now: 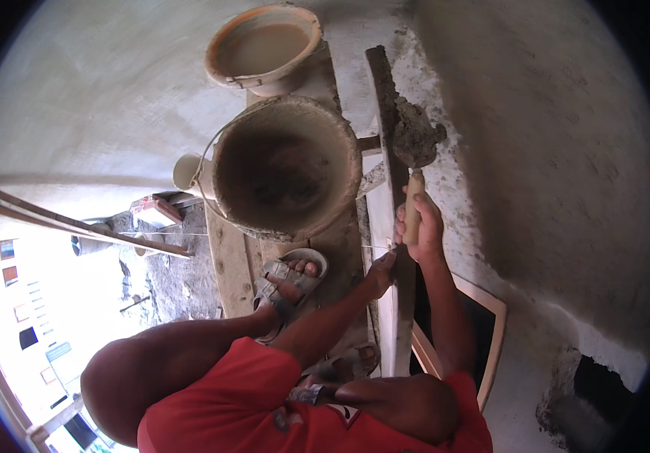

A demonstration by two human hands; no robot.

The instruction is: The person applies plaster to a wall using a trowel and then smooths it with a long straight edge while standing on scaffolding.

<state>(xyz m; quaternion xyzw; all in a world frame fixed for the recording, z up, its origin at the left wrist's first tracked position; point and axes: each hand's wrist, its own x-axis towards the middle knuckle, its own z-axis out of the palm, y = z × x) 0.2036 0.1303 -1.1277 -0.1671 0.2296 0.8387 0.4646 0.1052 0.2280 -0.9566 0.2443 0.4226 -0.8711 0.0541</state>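
Note:
My right hand (427, 230) is wrapped round the wooden handle of a trowel (413, 215). Its blade carries a lump of grey wet mortar (415, 136) and lies over the upper part of a long narrow wooden board (385, 98). That board runs along the wall, its upper face smeared with mortar. Lower down, my left hand (381, 273) grips the board's left edge, with the fingers partly hidden. A strip of rough fresh mortar (445, 174) shows on the wall to the right of the trowel.
A large mortar-crusted bucket (287, 167) with a wire handle stands on planks (230, 264) left of the board. Beyond it sits a basin (264, 49) of cloudy water. My sandalled foot (295, 275) rests on the planks. A framed dark opening (494, 306) lies at lower right.

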